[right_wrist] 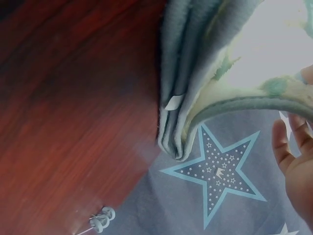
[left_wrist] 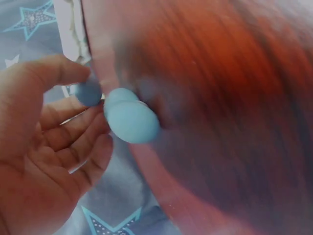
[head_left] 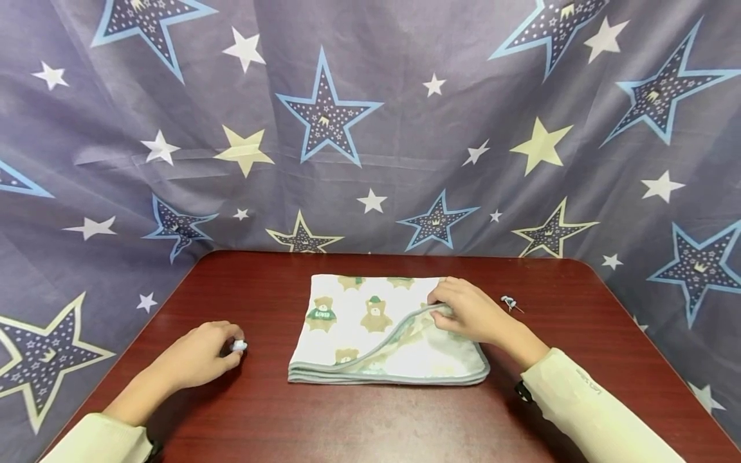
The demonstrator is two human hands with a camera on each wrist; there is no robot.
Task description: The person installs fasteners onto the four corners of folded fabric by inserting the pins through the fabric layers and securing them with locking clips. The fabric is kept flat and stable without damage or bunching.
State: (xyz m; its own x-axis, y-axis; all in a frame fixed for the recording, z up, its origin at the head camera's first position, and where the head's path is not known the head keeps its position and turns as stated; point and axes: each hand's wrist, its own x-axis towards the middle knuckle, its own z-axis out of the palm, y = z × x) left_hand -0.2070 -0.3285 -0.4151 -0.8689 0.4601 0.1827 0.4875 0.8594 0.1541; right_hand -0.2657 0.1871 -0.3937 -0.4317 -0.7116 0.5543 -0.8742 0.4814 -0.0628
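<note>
A folded blanket (head_left: 376, 328) with a teddy-bear print and grey-green edging lies at mid-table. My right hand (head_left: 466, 310) pinches the edge of its top layer, which is lifted and turned back toward the far right. In the right wrist view the blanket's stacked edges (right_wrist: 171, 117) show a small white tag. On the left, my left hand (head_left: 199, 357) is low over the table, thumb and fingertips at small light-blue round-headed pieces (head_left: 239, 345). The left wrist view shows one blue ball (left_wrist: 88, 91) between thumb and fingers, with larger light-blue heads (left_wrist: 132, 121) just beyond the fingertips.
Light-blue pins (head_left: 509, 302) with a thin metal point lie on the dark red wooden table (head_left: 405, 424), right of the blanket. A grey curtain (head_left: 405, 161) printed with stars hangs behind the table and along both sides.
</note>
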